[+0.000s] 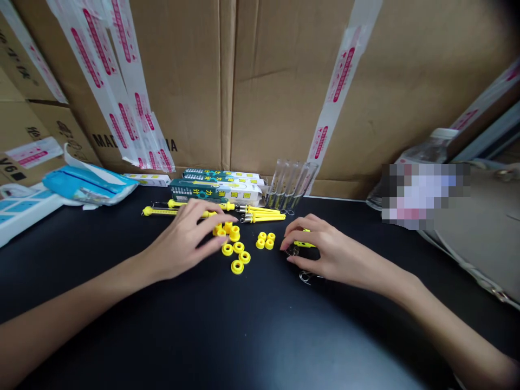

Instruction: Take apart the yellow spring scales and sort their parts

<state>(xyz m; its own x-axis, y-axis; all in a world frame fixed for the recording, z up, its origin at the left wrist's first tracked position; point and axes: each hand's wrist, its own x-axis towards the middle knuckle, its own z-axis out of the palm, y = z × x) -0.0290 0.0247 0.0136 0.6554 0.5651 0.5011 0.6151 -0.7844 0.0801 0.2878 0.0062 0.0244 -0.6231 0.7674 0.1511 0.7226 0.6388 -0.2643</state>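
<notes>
My left hand (189, 241) is open, fingers spread, over the left edge of a cluster of yellow plastic collars. Flat yellow rings (237, 266) lie just beyond its thumb, and taller yellow flanged caps (234, 234) stand by its fingertips, partly covered. My right hand (314, 246) arches over a small heap with its thumb and fingers apart. Under it show dark coiled springs (293, 251), a yellow plastic piece (304, 244) and metal wire hooks (306, 278), all partly hidden. Between the hands sits a group of small yellow caps (265, 241).
Behind lie yellow spring scales (158, 212), yellow rods with metal ends (264, 217), green-and-white boxes (215, 189) and upright clear tubes (286, 184). A blue packet (89, 181) is at left, a bottle (430, 146) and beige bag (479, 227) at right. Taped cardboard (276, 97) walls the back.
</notes>
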